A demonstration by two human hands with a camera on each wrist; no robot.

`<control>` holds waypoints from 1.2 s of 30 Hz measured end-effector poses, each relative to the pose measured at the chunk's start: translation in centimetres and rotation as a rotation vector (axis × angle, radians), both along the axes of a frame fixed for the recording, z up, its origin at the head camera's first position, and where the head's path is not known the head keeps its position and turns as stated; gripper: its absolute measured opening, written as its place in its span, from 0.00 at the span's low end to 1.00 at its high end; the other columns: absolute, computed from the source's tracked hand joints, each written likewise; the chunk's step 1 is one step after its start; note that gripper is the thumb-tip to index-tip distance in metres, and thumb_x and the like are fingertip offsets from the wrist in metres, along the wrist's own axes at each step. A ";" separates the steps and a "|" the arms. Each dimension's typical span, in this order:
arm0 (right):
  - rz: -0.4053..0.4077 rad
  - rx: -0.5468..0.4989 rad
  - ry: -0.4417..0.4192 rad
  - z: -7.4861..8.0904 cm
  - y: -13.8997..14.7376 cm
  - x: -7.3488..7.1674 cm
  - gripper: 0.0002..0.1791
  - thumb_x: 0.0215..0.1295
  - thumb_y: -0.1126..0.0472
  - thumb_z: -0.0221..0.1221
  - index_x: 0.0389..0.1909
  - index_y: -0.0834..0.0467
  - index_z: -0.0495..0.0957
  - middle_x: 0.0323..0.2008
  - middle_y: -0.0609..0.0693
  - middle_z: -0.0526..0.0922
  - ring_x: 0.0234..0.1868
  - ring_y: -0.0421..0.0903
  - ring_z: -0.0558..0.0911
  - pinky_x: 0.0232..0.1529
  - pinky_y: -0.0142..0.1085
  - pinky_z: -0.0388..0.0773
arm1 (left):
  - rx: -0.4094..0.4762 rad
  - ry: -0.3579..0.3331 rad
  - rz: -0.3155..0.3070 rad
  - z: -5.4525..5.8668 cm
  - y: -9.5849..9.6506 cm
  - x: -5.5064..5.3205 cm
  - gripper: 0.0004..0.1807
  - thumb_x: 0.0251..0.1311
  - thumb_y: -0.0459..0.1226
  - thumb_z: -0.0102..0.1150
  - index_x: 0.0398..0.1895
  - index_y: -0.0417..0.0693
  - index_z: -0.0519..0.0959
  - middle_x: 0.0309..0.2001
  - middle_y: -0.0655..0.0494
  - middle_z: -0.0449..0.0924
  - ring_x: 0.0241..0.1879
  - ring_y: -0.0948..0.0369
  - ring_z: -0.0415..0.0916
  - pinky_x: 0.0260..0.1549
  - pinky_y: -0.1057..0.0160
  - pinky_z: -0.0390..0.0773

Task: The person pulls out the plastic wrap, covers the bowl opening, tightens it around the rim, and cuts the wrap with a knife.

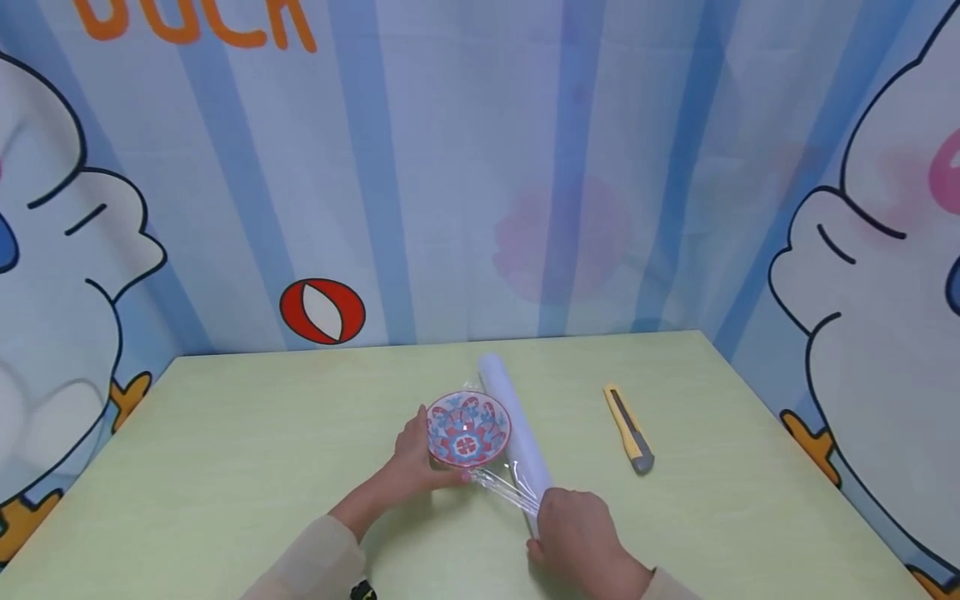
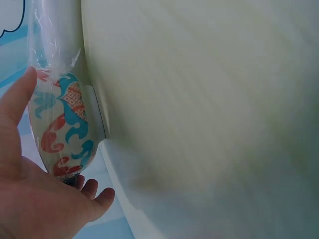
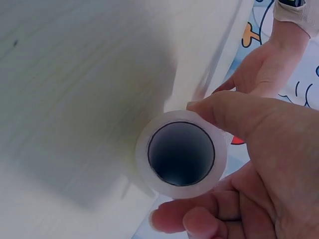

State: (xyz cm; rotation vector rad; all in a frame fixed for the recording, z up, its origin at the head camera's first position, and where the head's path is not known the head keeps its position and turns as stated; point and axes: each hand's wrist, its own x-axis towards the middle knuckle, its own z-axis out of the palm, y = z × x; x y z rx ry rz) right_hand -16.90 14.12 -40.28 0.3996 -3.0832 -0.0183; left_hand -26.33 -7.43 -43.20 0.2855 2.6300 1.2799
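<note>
A bowl (image 1: 467,429) with a red, blue and white flower pattern is held in my left hand (image 1: 416,458), thumb at the near side and fingers on the left. Clear plastic film (image 1: 506,490) stretches from the bowl to a long roll of cling film (image 1: 517,425) beside it. In the left wrist view, film covers the bowl's patterned outer wall (image 2: 67,124). My right hand (image 1: 581,533) grips the roll's near end. The right wrist view looks into the hollow core, with the thumb on one side of the roll and curled fingers on the other.
A yellow utility knife (image 1: 628,429) with a grey end lies on the pale green table (image 1: 300,433), right of the roll. Striped blue curtains (image 1: 465,167) with cartoon ducks stand behind and at both sides of the table.
</note>
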 end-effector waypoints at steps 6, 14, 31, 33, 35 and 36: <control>0.002 -0.025 0.004 0.0 0.0 0.2 0.24 0.46 0.44 0.65 0.21 0.61 0.71 0.14 0.47 0.67 0.14 0.41 0.66 0.14 0.35 0.66 | -0.054 0.004 -0.011 0.4 0.1 -0.1 0.69 0.37 0.53 0.72 0.71 0.38 0.34 0.71 0.39 0.40 0.70 0.42 0.39 0.63 0.40 0.56; 0.042 0.035 0.078 -0.3 -0.3 0.3 0.27 0.43 0.42 0.65 0.25 0.63 0.71 0.15 0.48 0.68 0.13 0.41 0.67 0.13 0.35 0.66 | -0.128 -0.032 -0.012 1.2 0.0 -0.7 0.70 0.35 0.54 0.73 0.72 0.42 0.32 0.71 0.41 0.41 0.68 0.45 0.44 0.62 0.42 0.60; 0.050 0.073 0.034 -0.5 -0.4 0.5 0.32 0.46 0.36 0.62 0.32 0.63 0.70 0.13 0.47 0.67 0.12 0.40 0.65 0.13 0.34 0.64 | -0.283 -0.002 0.000 2.2 0.4 -0.6 0.69 0.31 0.59 0.72 0.71 0.39 0.41 0.69 0.41 0.45 0.64 0.46 0.51 0.56 0.44 0.69; 0.056 0.050 0.022 -0.7 0.0 0.6 0.35 0.46 0.32 0.60 0.34 0.62 0.69 0.11 0.46 0.66 0.11 0.40 0.64 0.13 0.34 0.62 | -0.257 -0.003 -0.009 2.2 0.5 -0.6 0.70 0.31 0.58 0.72 0.71 0.39 0.39 0.70 0.41 0.43 0.66 0.45 0.49 0.57 0.43 0.67; 0.066 0.032 0.018 -0.7 0.6 0.7 0.37 0.46 0.28 0.57 0.32 0.60 0.67 0.10 0.46 0.64 0.11 0.40 0.63 0.13 0.34 0.59 | -0.239 -0.008 -0.020 2.1 0.5 -0.5 0.70 0.32 0.58 0.72 0.71 0.39 0.37 0.71 0.41 0.40 0.67 0.44 0.46 0.58 0.43 0.66; 0.063 0.005 0.007 -0.6 0.8 0.6 0.36 0.47 0.27 0.55 0.31 0.59 0.67 0.10 0.45 0.64 0.11 0.40 0.63 0.13 0.34 0.58 | -0.238 -0.006 -0.025 2.1 0.6 -0.5 0.70 0.32 0.58 0.72 0.71 0.40 0.36 0.71 0.41 0.40 0.67 0.44 0.46 0.58 0.43 0.66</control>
